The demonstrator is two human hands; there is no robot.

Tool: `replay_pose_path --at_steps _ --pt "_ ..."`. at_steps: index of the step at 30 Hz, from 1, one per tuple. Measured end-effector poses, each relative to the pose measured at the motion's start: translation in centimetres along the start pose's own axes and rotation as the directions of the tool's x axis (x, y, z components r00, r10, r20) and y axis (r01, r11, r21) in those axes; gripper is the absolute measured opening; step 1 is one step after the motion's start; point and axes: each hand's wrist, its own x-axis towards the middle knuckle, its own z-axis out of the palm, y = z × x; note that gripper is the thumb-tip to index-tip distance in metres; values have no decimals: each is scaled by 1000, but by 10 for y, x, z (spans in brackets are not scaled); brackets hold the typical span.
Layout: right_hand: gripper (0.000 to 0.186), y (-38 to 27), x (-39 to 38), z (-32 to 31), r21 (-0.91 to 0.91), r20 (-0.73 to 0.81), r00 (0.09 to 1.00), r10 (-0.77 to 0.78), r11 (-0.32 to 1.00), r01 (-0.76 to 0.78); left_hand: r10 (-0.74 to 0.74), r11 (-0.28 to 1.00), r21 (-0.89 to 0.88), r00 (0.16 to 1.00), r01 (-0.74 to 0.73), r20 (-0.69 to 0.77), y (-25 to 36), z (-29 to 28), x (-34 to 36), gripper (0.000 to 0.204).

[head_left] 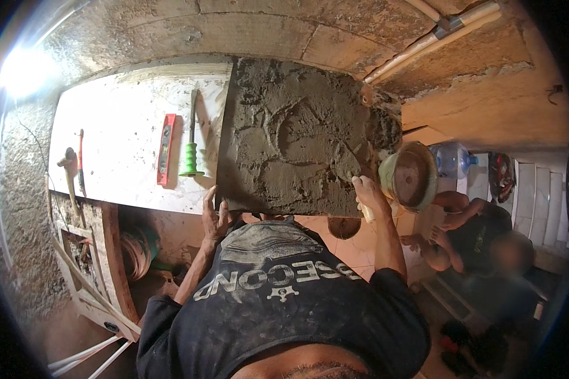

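My right hand [370, 191] is closed round the pale handle of a trowel [367, 213], over the right side of a wet grey mortar bed [253, 145]. Its blade is hard to tell apart from the mortar. My left hand [215, 215] has its fingers apart at the near edge, where the large white tile [126, 126] meets the mortar. Nothing shows in that hand. On the tile lie a red spirit level [166, 150] and a chisel with a green guarded grip [191, 151]. Curved ridges mark the mortar's surface.
A mortar-stained bucket [389, 174] stands right of the bed. At the tile's left edge are a hammer [69, 170] and a thin orange-handled tool [80, 158]. Another person [487, 240] sits at right, near a blue water jug [452, 160]. Pipes [433, 41] run along the wall.
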Motion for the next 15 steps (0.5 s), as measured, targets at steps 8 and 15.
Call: replay_pose_path --at_steps 8,15 --pt "47 -41 95 42 806 55 953 -298 577 134 10 992 -128 990 8 143 44 17 31 31" --pt "50 -75 109 51 429 449 748 -490 852 301 -166 950 -244 976 197 143 47 31 38 28"
